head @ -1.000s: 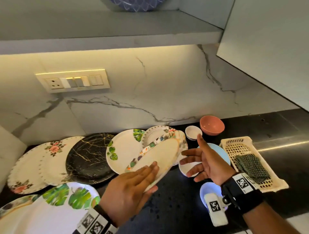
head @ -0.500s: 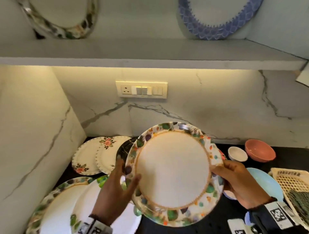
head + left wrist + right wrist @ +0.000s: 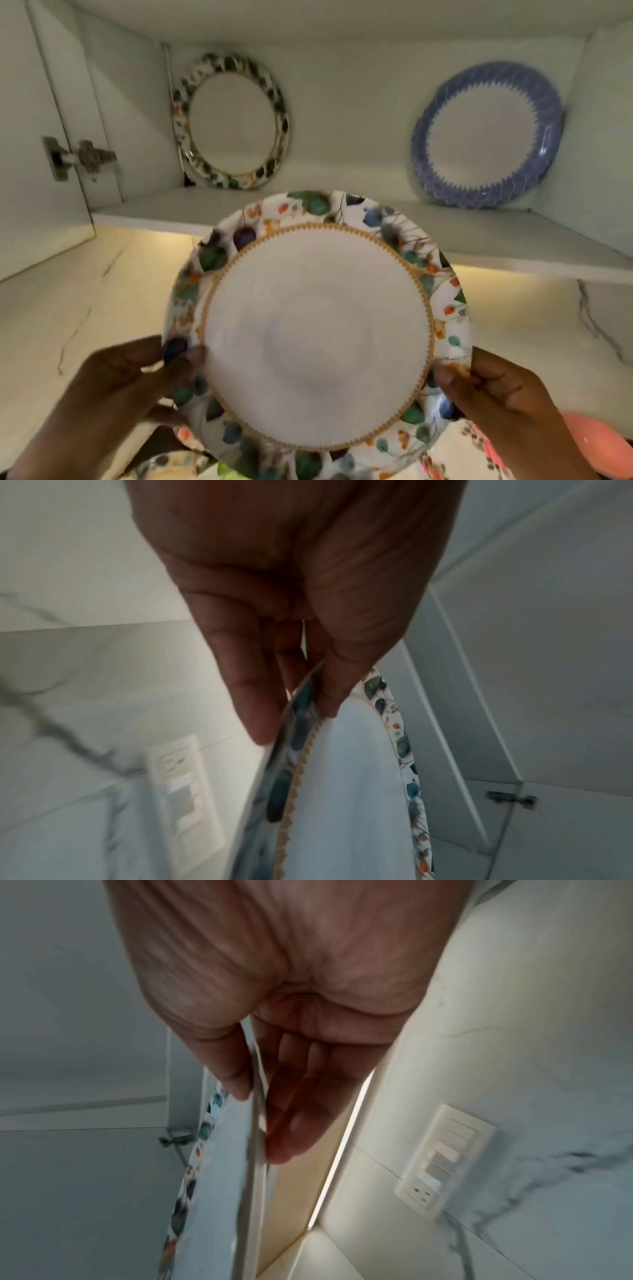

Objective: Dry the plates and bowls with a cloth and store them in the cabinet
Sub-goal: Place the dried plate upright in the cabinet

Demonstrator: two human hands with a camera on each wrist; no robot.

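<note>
I hold a white plate (image 3: 318, 335) with a gold ring and a colourful leaf rim upright in front of the open cabinet, its face towards me. My left hand (image 3: 178, 363) pinches its lower left rim, thumb on the front. My right hand (image 3: 455, 377) pinches the lower right rim the same way. In the left wrist view the left hand (image 3: 298, 710) clamps the plate (image 3: 349, 791) edge-on. The right wrist view shows the right hand (image 3: 257, 1118) on the plate (image 3: 219, 1177), thumb in front and fingers behind. No cloth is in view.
On the cabinet shelf (image 3: 154, 209) a leaf-rimmed plate (image 3: 231, 121) leans on the back wall at the left and a blue-rimmed plate (image 3: 486, 135) at the right. A door hinge (image 3: 78, 157) is at the left. A pink bowl (image 3: 596, 442) is at the lower right.
The plate has gone up from the counter to the height of the cabinet shelf, and both hands now hold its lower rim. My view has tilted up into the cabinet.
</note>
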